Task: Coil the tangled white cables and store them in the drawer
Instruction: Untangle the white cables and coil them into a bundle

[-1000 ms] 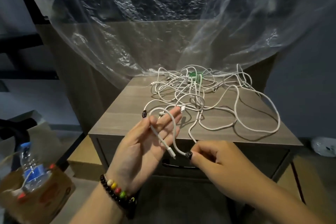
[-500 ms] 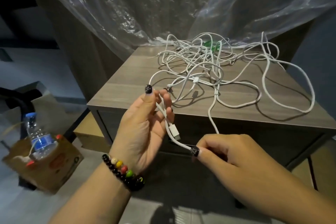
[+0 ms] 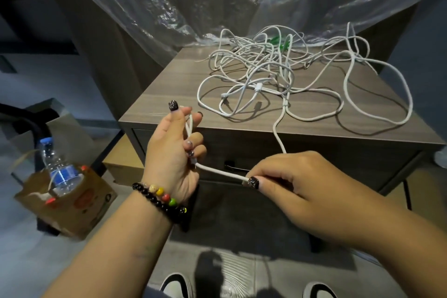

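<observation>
Your left hand (image 3: 173,152) curls its fingers around one white cable (image 3: 219,170), while your right hand (image 3: 292,180) pinches the same strand just to the right. The tangled cables (image 3: 278,75) lie farther back on the nightstand (image 3: 164,102), above its closed drawer (image 3: 338,160).

Pretty dim room; cables (image 3: 285,80) cast soft shadows on the tabletop (image 3: 169,94), wide-angle bend at the edges, sharp enough.

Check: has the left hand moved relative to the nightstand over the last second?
Yes. The left hand has dropped from over the nightstand top to in front of its front left corner, fingers now curled around the white cable.
</observation>
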Demonstrator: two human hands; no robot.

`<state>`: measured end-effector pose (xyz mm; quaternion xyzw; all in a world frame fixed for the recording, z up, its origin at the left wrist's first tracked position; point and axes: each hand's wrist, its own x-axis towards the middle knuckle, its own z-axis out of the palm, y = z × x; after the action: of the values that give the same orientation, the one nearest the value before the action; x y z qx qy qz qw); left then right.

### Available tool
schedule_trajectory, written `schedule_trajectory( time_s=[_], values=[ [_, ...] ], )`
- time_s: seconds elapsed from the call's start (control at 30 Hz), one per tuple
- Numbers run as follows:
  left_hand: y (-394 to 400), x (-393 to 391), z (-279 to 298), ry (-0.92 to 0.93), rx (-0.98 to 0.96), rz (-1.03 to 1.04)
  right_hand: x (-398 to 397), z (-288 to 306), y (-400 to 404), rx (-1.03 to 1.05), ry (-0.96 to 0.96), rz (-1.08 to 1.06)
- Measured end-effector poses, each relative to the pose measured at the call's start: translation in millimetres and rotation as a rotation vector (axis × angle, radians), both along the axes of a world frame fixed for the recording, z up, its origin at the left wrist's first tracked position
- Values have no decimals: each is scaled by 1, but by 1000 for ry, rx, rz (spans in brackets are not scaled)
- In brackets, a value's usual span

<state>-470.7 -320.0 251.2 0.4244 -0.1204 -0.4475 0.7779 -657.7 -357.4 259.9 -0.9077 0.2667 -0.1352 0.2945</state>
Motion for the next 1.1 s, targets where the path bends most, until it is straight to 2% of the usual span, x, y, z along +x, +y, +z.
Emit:
schedule_trajectory(
  time_s=[0.17, 0.27, 0.57, 0.73, 0.97, 1.1],
  values=[
    [9, 7, -2, 138, -18, -178, -8, 2, -10, -287, 74, -88],
    [13, 8, -2, 130, 15, -264, -13, 2, -18, -373, 1, -136],
    [17, 2, -5, -201, 183, -446, -11, -3, -22, -463, -228, -59],
    [21, -3, -8, -143, 180, -604, -8, -2, -19, -570, -292, -14],
    [28, -19, -15, -187, 251, -803, -3, -9, -17, -542, -337, 8],
    [29, -28, -11, -215, 204, -878, -4, -7, -16, -493, -374, -40]
  ],
)
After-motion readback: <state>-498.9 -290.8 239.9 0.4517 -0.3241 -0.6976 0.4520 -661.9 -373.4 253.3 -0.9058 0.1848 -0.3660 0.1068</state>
